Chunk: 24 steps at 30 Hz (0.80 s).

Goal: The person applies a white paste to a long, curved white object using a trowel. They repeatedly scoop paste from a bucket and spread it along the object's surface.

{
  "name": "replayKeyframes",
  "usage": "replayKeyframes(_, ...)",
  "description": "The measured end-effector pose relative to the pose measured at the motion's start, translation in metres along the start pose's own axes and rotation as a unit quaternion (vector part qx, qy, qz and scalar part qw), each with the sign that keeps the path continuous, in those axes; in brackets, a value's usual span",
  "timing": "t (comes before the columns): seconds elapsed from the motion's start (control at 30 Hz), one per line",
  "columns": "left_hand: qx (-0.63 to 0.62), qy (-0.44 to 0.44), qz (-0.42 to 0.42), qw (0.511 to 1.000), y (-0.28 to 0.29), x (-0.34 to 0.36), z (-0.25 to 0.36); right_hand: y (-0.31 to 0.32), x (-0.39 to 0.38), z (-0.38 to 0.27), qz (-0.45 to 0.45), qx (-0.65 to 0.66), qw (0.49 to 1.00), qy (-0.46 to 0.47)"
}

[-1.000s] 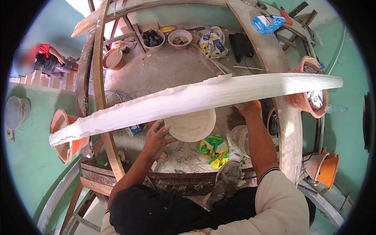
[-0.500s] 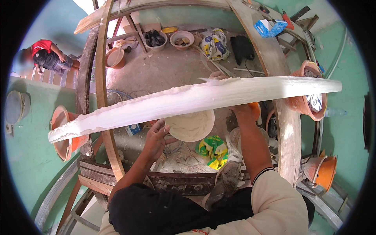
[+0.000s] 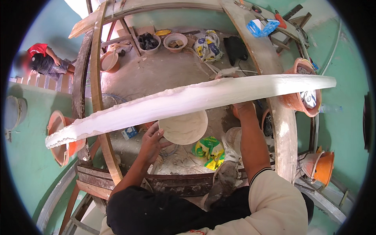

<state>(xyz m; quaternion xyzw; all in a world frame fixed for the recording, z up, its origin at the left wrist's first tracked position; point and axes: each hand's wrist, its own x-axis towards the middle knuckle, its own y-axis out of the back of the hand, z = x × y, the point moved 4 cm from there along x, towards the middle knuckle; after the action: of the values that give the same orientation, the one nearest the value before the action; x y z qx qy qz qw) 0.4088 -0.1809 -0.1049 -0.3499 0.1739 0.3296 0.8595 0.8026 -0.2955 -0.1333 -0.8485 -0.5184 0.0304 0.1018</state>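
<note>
Person in red top (image 3: 49, 64) is showing far left by stairs (image 3: 45, 81). Blue box (image 3: 264, 28) is sitting on boards (image 3: 267, 56) upper right; two basins (image 3: 175, 49), white bag (image 3: 208, 46) and flat black item (image 3: 236, 49) are resting on back floor (image 3: 129, 74). Green-and-yellow bag (image 3: 210, 152) is lying nearer, orange bucket (image 3: 326, 168) is sitting lower right.

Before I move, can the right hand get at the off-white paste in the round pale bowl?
Probably yes: the near part of the paste lies uncovered, with the left hand at the rim of the bowl. The right hand, partly hidden by the long white strip, would likely have to clear it.
</note>
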Motion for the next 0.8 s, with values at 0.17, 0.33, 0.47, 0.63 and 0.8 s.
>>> replayKeyframes(0.17,0.005,0.006,0.004,1.0,-0.006,0.002,-0.001,0.038,-0.02,0.008,0.09,-0.105,0.99,0.005)
replayKeyframes(0.33,0.03,-0.007,-0.006,1.0,-0.005,0.007,-0.006,0.067,-0.046,0.021,0.184,-0.178,0.967,0.008)
replayKeyframes(0.47,0.032,0.003,-0.008,0.999,-0.002,0.003,-0.006,0.061,-0.041,0.026,0.159,-0.247,0.955,-0.036)
replayKeyframes(0.63,0.019,0.022,-0.01,1.0,-0.014,0.002,-0.004,0.054,-0.036,0.015,0.093,-0.313,0.943,-0.063)
replayKeyframes(0.8,0.055,0.026,-0.019,0.998,-0.029,0.005,-0.006,0.001,-0.103,-0.02,-0.078,-0.23,0.922,-0.303)
